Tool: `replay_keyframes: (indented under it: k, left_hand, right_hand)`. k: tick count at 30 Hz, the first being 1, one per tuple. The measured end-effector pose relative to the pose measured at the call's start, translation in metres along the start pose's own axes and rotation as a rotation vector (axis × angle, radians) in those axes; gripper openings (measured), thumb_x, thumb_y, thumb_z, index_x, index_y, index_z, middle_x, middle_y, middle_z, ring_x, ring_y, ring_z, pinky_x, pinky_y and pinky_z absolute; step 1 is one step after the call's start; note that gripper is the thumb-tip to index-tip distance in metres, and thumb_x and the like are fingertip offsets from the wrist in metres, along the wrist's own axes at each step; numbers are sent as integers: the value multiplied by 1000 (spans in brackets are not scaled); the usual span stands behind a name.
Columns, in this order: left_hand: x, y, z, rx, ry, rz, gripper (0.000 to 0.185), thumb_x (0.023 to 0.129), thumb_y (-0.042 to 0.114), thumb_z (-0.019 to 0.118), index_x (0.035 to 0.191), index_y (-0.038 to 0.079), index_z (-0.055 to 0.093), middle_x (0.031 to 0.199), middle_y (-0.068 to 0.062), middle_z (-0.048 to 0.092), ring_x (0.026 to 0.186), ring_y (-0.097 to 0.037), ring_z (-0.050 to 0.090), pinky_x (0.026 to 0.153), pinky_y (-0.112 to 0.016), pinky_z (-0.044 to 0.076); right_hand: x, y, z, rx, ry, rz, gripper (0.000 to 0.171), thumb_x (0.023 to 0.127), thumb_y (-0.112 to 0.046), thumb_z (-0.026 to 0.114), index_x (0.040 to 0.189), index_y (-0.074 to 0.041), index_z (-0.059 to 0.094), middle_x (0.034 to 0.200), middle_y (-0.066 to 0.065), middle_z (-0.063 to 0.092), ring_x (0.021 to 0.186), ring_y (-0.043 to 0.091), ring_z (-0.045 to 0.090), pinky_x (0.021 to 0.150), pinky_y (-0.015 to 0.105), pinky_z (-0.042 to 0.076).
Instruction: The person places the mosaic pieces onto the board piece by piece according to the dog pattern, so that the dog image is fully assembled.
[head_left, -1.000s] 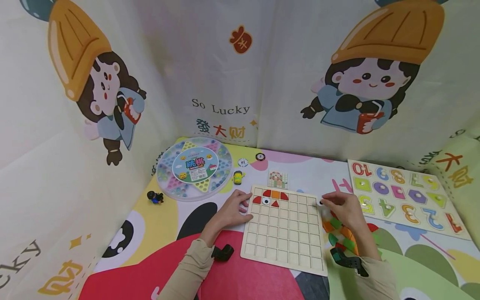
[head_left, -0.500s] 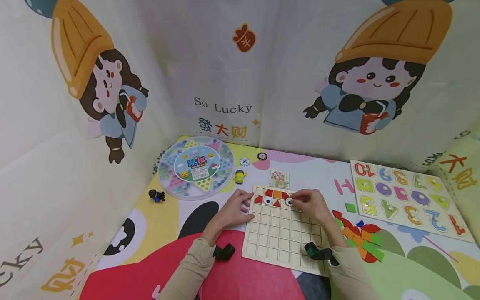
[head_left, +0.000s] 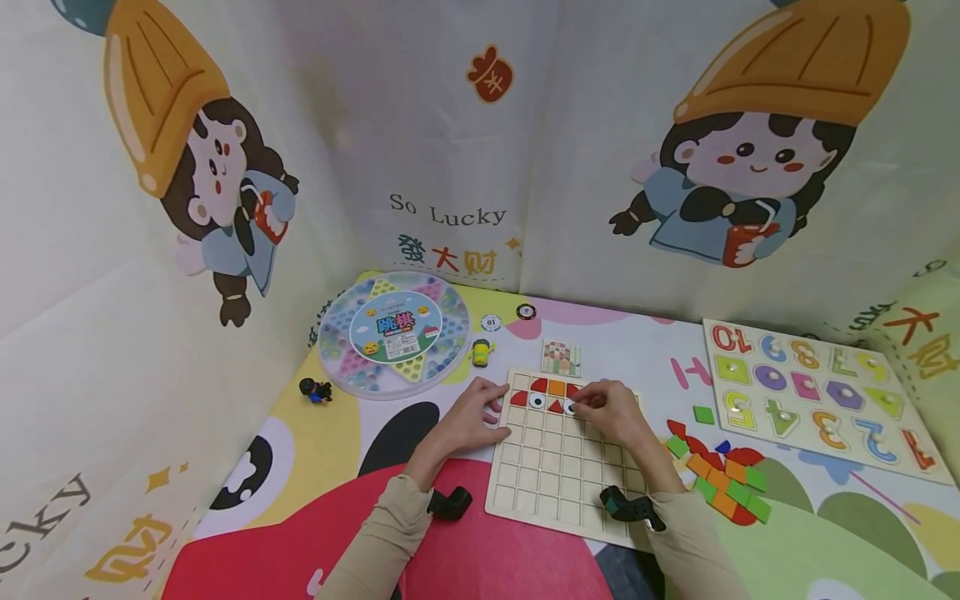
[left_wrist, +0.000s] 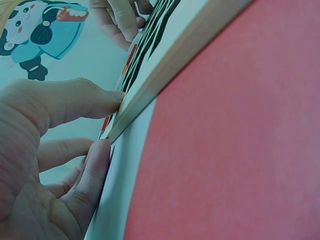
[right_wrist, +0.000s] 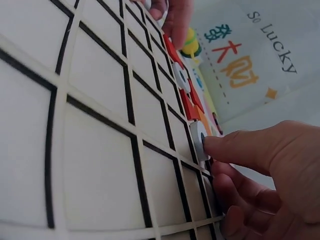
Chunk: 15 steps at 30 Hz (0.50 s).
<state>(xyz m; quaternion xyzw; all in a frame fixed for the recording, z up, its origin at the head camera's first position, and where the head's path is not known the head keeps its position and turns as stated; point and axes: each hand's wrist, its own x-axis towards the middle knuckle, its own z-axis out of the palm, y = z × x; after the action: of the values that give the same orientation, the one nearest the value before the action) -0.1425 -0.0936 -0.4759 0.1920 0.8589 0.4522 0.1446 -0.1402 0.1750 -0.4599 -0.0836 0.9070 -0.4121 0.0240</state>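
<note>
A pale wooden grid board (head_left: 536, 472) lies on the printed cloth. My left hand (head_left: 467, 415) holds it at its left edge, thumb and fingertips on the rim, as the left wrist view (left_wrist: 60, 155) shows. The right hand (head_left: 613, 408) pinches a white round eye piece (right_wrist: 199, 140) with a dark pupil between thumb and fingers, low over the board's second row. To its left on the board sit a red triangle (head_left: 555, 407), another eye piece (head_left: 537, 400), red curved pieces (head_left: 519, 398) and an orange square (head_left: 557, 387). The fingers partly hide the pinched piece.
Loose green, orange and red pieces (head_left: 718, 475) lie right of the board. A picture card (head_left: 562, 357) is behind it, with a yellow figure (head_left: 482, 352) nearby. A round marble game (head_left: 360, 375) stands back left, a number puzzle (head_left: 825, 396) at the right.
My right hand has brought the eye piece leftward from beside the loose pieces, then slightly further left beside the red triangle. The left hand stays at the board's edge.
</note>
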Motion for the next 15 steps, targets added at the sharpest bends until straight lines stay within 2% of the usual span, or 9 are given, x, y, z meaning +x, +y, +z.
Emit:
replay_keyframes:
  k: [7,15]
  left_hand:
    - [1,1,0,3,-2,2,71,83,16,78,146,3,47,117,-6,47,94,-14,60,83,-26,53]
    - [1,0,1,8,-3,5,71,83,15,77,146,3,46,117,-6,47,94,-14,60,83,-25,53]
  right_hand:
    - [0,1,2,-37,2,-3,14,84,-12,79,93,-2,76,83,4,61,75,19,55,65,30,47]
    - [0,0,2,-120,22,21,16,82,-13,80,92,-2,77,84,5,62,76,21,58,68,33,48]
